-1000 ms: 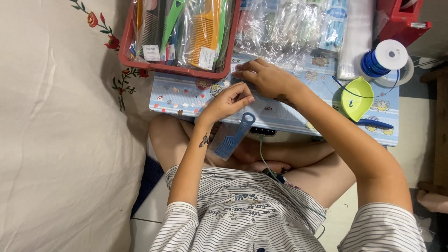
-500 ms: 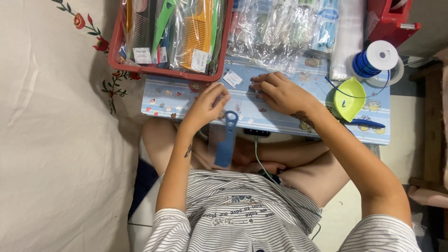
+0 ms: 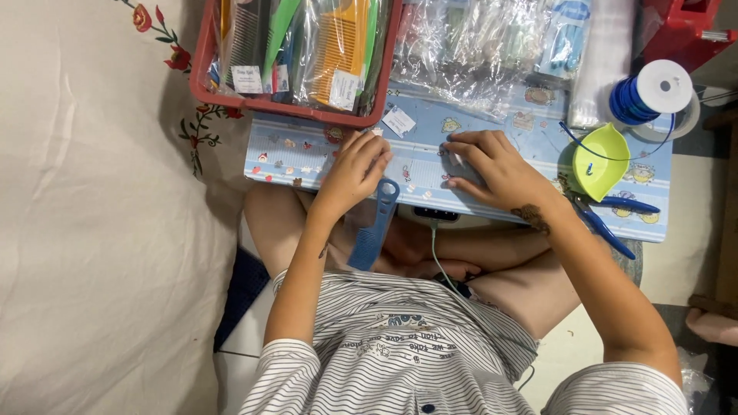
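Observation:
My left hand rests on the near edge of the low blue patterned table and grips the looped handle of a blue comb. The comb hangs off the table edge over my lap, teeth downward. My right hand lies on the tabletop to the right, fingers spread and pressing flat on the surface, with a small pale piece under the fingertips. A small white label lies on the table between the hands and the basket.
A red basket of bagged combs stands at the table's far left. Beside it lie clear plastic bags. On the right are a blue wire spool, a green dish, blue pliers and a red tape dispenser. An embroidered cloth covers the left.
My right hand has slid from the table's far edge by the basket toward me and to the right. The left hand kept the comb, which now hangs more upright.

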